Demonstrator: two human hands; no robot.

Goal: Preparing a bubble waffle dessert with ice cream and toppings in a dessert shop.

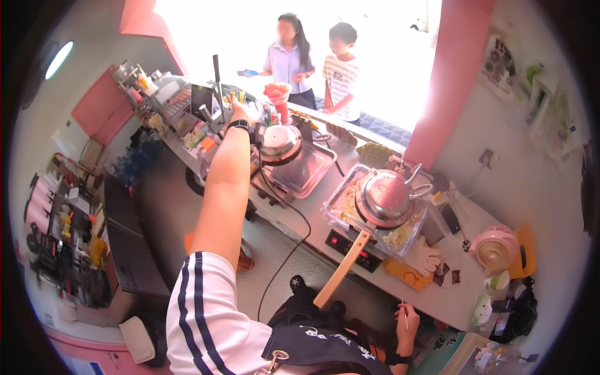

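Left hand [245, 111] outstretched near red drink cup [279, 100], grip unclear; right hand [405, 317] closed on thin stick [407, 324]; best keep left forearm [222, 194] clear of round metal cooker [279, 141]

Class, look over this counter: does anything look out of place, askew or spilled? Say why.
Yes: a black cable trails loosely across the front of the counter, where it might snag. A pale glove lies loose beside small dark packets, as if left behind. No spill is evident.
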